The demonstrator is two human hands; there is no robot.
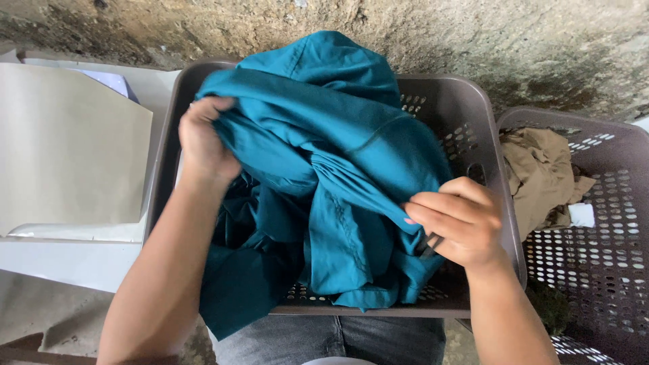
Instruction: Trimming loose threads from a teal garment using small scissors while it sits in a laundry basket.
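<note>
Landmark: the grey perforated basket at centre, resting on the person's lap.

Hidden or cut off:
- The basket floor is almost fully covered by the teal garment; only patches of holes show at its near edge.
- A dark strap-like part beneath the right fingers is too obscured to identify.
- The second grey basket, right of the landmark, is cropped by the frame edge.
- The person's jeans, below the landmark, are cut off at the bottom.

Packages and labels:
- Left of the basket lies a flat beige sheet, rectangular with one clipped corner, on a white surface.
- In the second basket, a crumpled tan cloth carries a small white tag-like piece; its markings cannot be read.

Garment and hands:
- The teal garment is bunched above and inside the basket, one fold draping over the near rim.
- The left hand is clenched on the garment's upper left edge, above the basket's left wall.
- The right hand pinches a lower right fold, fingers curled, over the basket's right side.
- The garment spans between both hands.
</note>
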